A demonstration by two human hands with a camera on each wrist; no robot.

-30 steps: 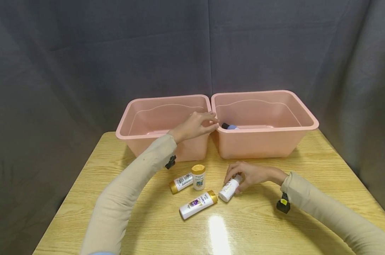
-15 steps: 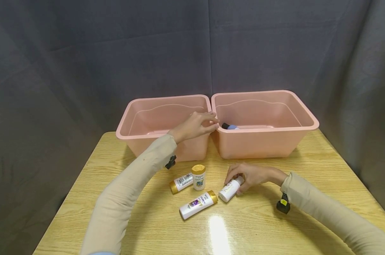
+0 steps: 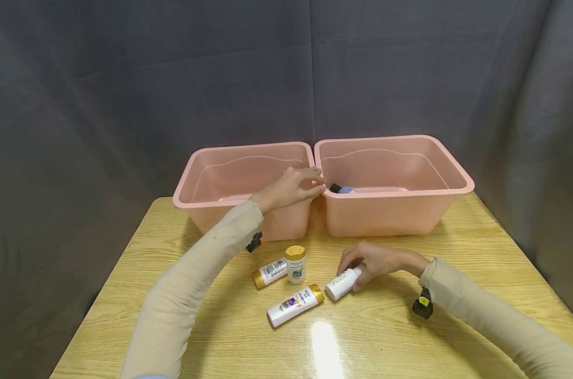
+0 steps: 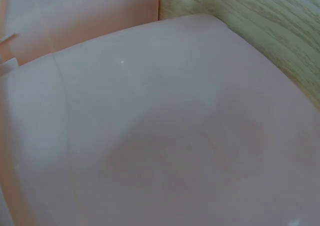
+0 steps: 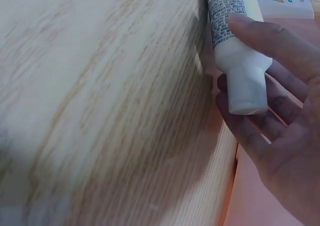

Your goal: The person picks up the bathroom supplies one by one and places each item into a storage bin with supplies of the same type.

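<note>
Right hand point(image 3: 378, 261) curled round cap end of small white bottle point(image 3: 342, 282), lying on tabletop point(image 3: 457, 252) at 3 o'clock of gold-capped bottles. Looked light, rigid, smooth plastic, possibly slippery; best gripped mid-body. Left hand point(image 3: 291, 188) rested, fingers relaxed, on left pink bin point(image 3: 196, 184) rim.

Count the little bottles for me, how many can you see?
5. One upright gold-capped bottle, one lying beside it, one lying nearer the front, one white bottle under the right hand, and a blue one inside the right bin; more could hide there.
</note>
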